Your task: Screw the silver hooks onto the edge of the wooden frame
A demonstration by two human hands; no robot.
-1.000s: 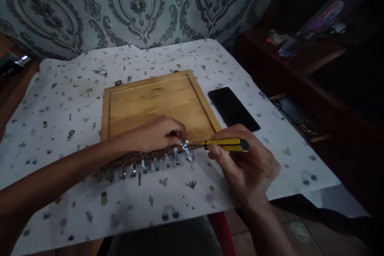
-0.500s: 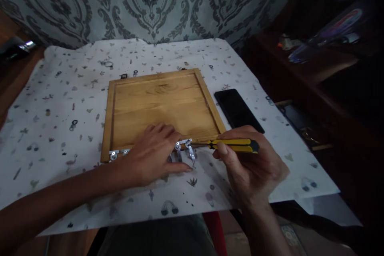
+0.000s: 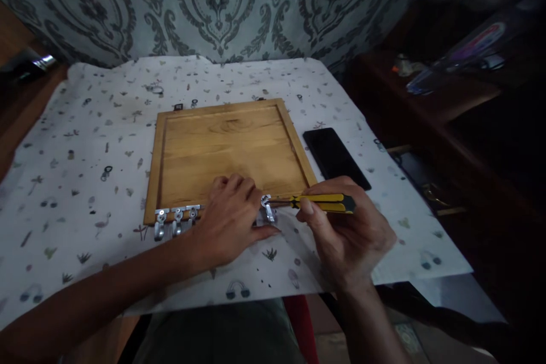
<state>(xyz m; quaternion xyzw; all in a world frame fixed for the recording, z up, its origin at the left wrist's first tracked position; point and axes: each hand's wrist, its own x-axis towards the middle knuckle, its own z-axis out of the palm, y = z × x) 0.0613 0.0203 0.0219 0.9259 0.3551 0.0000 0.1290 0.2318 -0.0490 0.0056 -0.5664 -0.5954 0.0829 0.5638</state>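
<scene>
A wooden board (image 3: 230,148) with a raised frame lies flat on the table. Along its near edge runs a silver hook rail (image 3: 178,215) with several metal hooks hanging toward me. My left hand (image 3: 230,222) lies over the middle of the rail, fingers curled onto the board's edge and thumb stretched out below, covering part of the hooks. In my right hand (image 3: 352,233) is a yellow and black screwdriver (image 3: 326,203), held nearly level. Its shaft points left, with the tip at the rail's right end, beside the last hook; exact contact is too small to see.
A black phone (image 3: 336,158) lies right of the board. A white patterned cloth (image 3: 239,77) covers the table, below a patterned curtain or wall covering (image 3: 217,5). Dark red furniture (image 3: 396,96) with a clear plastic item stands at the right.
My left hand has shifted slightly right along the rail, uncovering more hooks at the left. Those hooks now hang down. My right hand and the screwdriver have moved slightly left.
</scene>
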